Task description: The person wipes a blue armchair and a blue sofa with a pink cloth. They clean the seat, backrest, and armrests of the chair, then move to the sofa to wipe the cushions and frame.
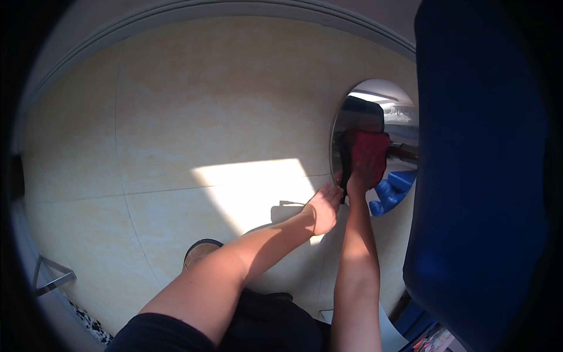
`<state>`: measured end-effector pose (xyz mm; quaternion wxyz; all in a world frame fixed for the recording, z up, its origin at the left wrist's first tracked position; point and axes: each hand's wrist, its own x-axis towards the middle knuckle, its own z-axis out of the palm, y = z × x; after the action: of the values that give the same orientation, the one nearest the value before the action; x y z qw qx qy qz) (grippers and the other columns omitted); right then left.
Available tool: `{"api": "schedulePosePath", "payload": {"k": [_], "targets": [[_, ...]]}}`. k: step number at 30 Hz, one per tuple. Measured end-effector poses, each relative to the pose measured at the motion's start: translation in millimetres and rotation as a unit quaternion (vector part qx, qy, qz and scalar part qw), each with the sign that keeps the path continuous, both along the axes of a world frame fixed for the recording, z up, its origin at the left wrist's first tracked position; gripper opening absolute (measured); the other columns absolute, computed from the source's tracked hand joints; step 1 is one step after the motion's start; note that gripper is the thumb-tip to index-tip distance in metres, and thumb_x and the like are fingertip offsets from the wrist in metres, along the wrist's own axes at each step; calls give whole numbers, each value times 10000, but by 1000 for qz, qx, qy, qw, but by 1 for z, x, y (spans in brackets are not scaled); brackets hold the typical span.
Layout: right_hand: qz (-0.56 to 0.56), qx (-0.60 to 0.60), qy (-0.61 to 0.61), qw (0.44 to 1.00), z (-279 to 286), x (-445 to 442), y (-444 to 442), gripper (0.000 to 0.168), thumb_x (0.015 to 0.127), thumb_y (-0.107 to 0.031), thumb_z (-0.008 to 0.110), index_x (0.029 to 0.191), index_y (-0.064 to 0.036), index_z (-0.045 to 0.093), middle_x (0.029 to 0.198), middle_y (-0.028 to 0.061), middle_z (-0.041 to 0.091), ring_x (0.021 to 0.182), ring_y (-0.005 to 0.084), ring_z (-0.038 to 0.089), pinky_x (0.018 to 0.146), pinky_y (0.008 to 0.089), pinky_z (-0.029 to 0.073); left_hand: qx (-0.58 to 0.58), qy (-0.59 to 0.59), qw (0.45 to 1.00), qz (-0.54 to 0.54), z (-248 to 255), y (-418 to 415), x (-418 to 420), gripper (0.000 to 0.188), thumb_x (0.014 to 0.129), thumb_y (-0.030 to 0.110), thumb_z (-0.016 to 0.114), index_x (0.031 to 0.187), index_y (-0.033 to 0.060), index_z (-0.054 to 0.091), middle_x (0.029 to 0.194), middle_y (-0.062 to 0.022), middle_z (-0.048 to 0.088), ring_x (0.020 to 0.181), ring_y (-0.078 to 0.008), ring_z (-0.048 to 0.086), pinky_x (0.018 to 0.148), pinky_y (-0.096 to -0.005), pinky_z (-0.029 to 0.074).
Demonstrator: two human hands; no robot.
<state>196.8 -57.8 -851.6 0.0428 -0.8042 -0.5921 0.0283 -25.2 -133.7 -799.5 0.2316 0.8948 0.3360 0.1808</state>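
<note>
A round, mirror-polished metal base stands on the floor, partly hidden at the right by a blue padded seat. Over its upper face lies a red cloth with a dark edge. My right hand presses the cloth against the polished surface, its fingers dim in the shade. Close to the near left rim, my left hand has its fingers stretched toward the base. Whether its fingertips touch the rim is hard to see. From the base a metal post runs beneath the seat.
Pale floor tiles carry a bright patch of sunlight. A shoe shows beside my left forearm. At the lower left a metal bracket juts out near the wall. Grey skirting curves along the top.
</note>
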Motion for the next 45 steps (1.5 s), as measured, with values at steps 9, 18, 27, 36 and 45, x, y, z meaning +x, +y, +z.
{"api": "schedulePosePath", "payload": {"k": [9, 18, 27, 36, 45], "targets": [[-56, 102, -31, 993, -15, -41, -39, 597, 1157, -379, 352, 1606, -27, 527, 1683, 276, 457, 1550, 467, 427, 1297, 585, 275, -34, 94, 987, 125, -1, 116, -19, 720, 1031, 265, 491, 1691, 2, 371, 1808, -194, 258, 1687, -342, 206, 1358, -524, 183], [-5, -29, -81, 996, -25, -8, 34, 581, 1171, -360, 332, 1617, -33, 509, 1675, 299, 438, 1548, 501, 399, 1282, 632, 278, -28, 111, 986, 119, -4, 62, 3, 697, 1040, 266, 478, 1652, -60, 414, 1801, -222, 265, 1689, -374, 185, 1360, -530, 168], [42, 45, 21, 998, -14, 8, 16, 589, 1175, -375, 356, 1668, -63, 445, 1749, 268, 343, 1612, 472, 315, 1319, 596, 232, -69, -135, 986, 68, 5, 28, 15, 559, 850, 157, 678, 1358, -77, 689, 1460, -280, 639, 1447, -431, 525, 1257, -509, 370], [-242, -36, 57, 968, 12, -42, -20, 647, 1150, -432, 376, 1602, 10, 516, 1689, 288, 442, 1558, 471, 416, 1315, 570, 253, 4, 50, 989, 141, -9, 116, -22, 688, 1009, 195, 507, 1653, -31, 414, 1781, -207, 306, 1666, -330, 255, 1340, -514, 232], [-13, 0, 63, 998, 21, -111, 38, 600, 1146, -501, 381, 1691, -260, 441, 1785, 166, 332, 1594, 541, 306, 1294, 663, 245, -99, 236, 967, -23, 12, 59, -14, 690, 1042, 254, 470, 1673, -17, 403, 1735, -197, 422, 1642, -367, 296, 1351, -553, 192]]}}
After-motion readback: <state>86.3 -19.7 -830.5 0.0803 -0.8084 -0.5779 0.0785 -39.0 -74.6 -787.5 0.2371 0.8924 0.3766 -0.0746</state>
